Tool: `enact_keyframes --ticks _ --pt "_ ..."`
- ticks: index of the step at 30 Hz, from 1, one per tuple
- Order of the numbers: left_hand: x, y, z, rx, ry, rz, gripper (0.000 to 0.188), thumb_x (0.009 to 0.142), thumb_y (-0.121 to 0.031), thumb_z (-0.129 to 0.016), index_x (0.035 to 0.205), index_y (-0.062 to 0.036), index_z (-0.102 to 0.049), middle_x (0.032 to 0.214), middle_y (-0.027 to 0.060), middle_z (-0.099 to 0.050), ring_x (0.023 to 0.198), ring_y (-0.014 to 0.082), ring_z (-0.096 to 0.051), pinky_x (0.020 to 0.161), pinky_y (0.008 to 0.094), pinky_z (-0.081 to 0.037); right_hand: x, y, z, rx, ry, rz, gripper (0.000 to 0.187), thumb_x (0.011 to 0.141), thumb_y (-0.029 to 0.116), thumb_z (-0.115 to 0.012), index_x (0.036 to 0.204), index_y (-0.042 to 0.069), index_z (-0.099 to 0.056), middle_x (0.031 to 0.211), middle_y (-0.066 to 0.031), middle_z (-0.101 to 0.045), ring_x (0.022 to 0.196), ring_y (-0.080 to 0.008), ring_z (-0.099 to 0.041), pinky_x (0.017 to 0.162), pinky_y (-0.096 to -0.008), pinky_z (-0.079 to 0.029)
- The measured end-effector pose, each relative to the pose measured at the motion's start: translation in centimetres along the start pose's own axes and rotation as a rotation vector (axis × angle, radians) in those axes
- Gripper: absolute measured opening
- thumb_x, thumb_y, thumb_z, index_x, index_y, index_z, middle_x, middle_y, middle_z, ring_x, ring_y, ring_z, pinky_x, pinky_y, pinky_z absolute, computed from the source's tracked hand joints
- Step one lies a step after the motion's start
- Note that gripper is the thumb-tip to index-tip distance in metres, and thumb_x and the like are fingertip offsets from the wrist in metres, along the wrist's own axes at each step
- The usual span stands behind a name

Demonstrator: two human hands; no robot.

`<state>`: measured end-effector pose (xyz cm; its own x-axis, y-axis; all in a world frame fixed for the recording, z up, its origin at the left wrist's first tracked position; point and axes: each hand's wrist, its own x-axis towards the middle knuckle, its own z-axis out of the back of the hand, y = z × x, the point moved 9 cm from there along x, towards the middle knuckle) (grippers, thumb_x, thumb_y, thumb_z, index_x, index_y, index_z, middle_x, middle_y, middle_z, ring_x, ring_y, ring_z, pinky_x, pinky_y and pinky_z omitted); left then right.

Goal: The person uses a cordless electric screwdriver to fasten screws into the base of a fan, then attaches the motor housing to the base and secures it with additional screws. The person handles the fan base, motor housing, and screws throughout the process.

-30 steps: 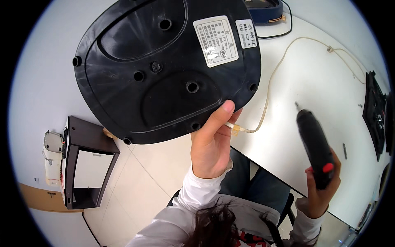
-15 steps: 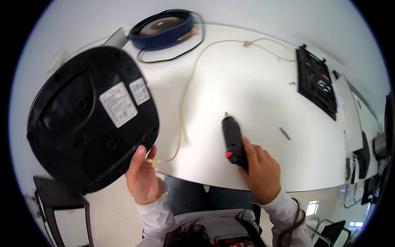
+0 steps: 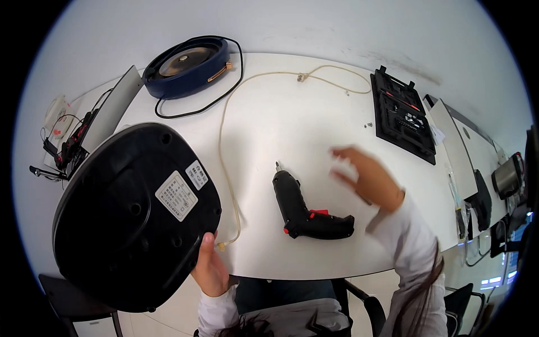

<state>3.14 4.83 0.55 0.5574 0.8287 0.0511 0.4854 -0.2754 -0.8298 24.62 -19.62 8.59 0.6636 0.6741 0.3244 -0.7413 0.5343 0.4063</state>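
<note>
My left hand point(image 3: 212, 271) grips the lower right edge of a rounded appliance with a black underside point(image 3: 120, 224), its thumb on the rim and the other fingers hidden. The underside is turned toward me and bears two white labels point(image 3: 177, 195) and several screw holes. A cream power cord point(image 3: 223, 151) leads from near that hand across the table. On the white table lies a black cordless screwdriver point(image 3: 292, 205) with red buttons, its bit pointing away. To its right, my right hand point(image 3: 373, 177) is in the air, slightly blurred, fingers stretched apart, holding nothing visible.
At the back left stands a round blue appliance point(image 3: 188, 78) with a black cable. An opened black tool case point(image 3: 404, 115) lies at the back right, small screws point(image 3: 368, 124) beside it. A grey panel point(image 3: 115, 106) rises at the left; a knife-like tool point(image 3: 460, 222) lies far right.
My right hand has let go of the screwdriver, now lying on the table, and moved up and right. The appliance in my left hand sits lower in view. The whole view has shifted.
</note>
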Motion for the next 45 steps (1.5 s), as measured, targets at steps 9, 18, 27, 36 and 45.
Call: enact_keyframes --ticks 9,18,27,36,45 --pt "0.6 -0.3 -0.5 0.181 0.081 -0.023 0.051 0.079 -0.002 -0.061 0.127 -0.0016 -0.045 0.125 0.0089 -0.052 0.111 0.0198 -0.051 0.100 0.0331 -0.035 9.5 -24.7 2.8 -0.174 -0.444 -0.500 0.028 0.078 0.023 -0.064 0.098 0.003 -0.063 0.095 -0.0132 -0.065 0.088 -0.0292 -0.062 0.078 -0.0362 -0.048" --pt "2.1 -0.7 -2.6 0.085 0.125 0.048 0.042 0.068 0.007 -0.069 0.107 -0.0046 -0.058 0.100 0.0040 -0.060 0.091 0.0155 -0.058 0.084 0.0305 -0.047 12.4 -28.6 0.3 -0.424 -0.484 -0.568 0.018 0.086 0.022 -0.055 0.098 0.009 -0.059 0.101 -0.0150 -0.056 0.089 -0.0328 -0.058 0.075 -0.0438 -0.047" --pt "3.9 -1.7 -1.4 -0.040 0.152 0.077 0.055 0.071 -0.002 -0.062 0.124 -0.0053 -0.047 0.117 0.0077 -0.057 0.107 0.0236 -0.056 0.093 0.0369 -0.045 13.1 -26.3 0.1 -0.412 -0.538 -0.367 0.017 0.081 0.009 -0.060 0.098 0.009 -0.056 0.087 -0.0120 -0.060 0.083 -0.0296 -0.059 0.070 -0.0402 -0.047" --pt "3.6 -1.0 -0.3 -0.090 0.157 0.127 0.055 0.070 0.000 -0.062 0.122 -0.0064 -0.049 0.114 0.0053 -0.059 0.104 0.0208 -0.058 0.093 0.0342 -0.045 13.5 -19.1 2.8 -0.183 -0.607 -0.204 0.012 0.084 0.012 -0.059 0.094 0.006 -0.063 0.093 -0.0090 -0.060 0.079 -0.0250 -0.059 0.071 -0.0319 -0.047" --pt "3.3 -2.0 -2.9 -0.128 0.195 0.254 0.051 0.071 0.007 -0.066 0.119 -0.0046 -0.052 0.112 0.0063 -0.057 0.104 0.0190 -0.054 0.093 0.0301 -0.040 13.4 -11.6 7.5 -0.158 -0.521 -0.023 0.011 0.085 0.013 -0.059 0.088 0.003 -0.061 0.084 -0.0064 -0.060 0.075 -0.0177 -0.057 0.065 -0.0276 -0.043"
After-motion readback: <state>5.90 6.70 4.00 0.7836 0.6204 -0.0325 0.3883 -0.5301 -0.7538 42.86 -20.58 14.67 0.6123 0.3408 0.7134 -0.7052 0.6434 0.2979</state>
